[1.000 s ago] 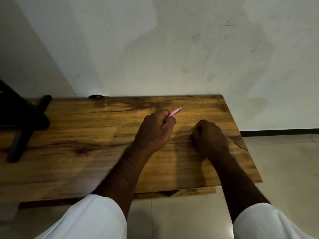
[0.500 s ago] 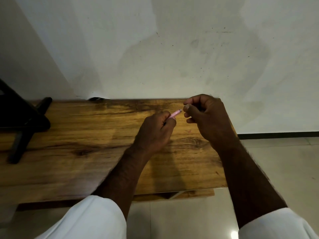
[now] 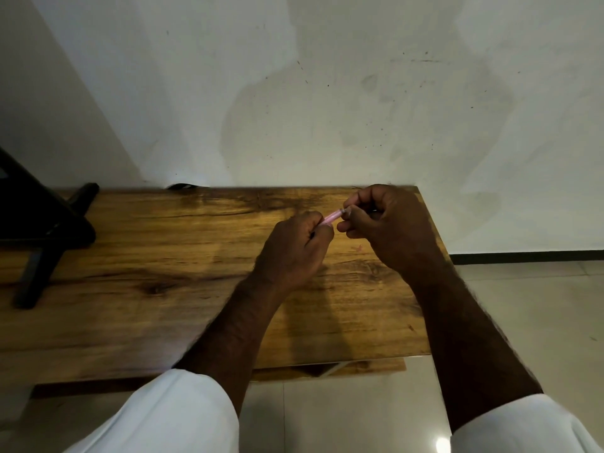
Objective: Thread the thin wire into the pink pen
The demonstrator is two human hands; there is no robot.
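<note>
Closing in from the right, the right hand [image 3: 389,223] has risen off the table [image 3: 163,273] and now pinches the tip of the pink pen [image 3: 331,217], whose body the left hand [image 3: 294,253] grips above the tabletop, both fists curled.

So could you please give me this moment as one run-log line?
left hand: grips pink pen | right hand: pinches pen's far end | both above wooden table | black stand: table's left

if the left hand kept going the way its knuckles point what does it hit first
Most likely the right hand. The left hand grips a pink pen that points up and right, and the right hand's fingertips already pinch its tip. Depth looks about equal, though one view cannot confirm it.
</note>
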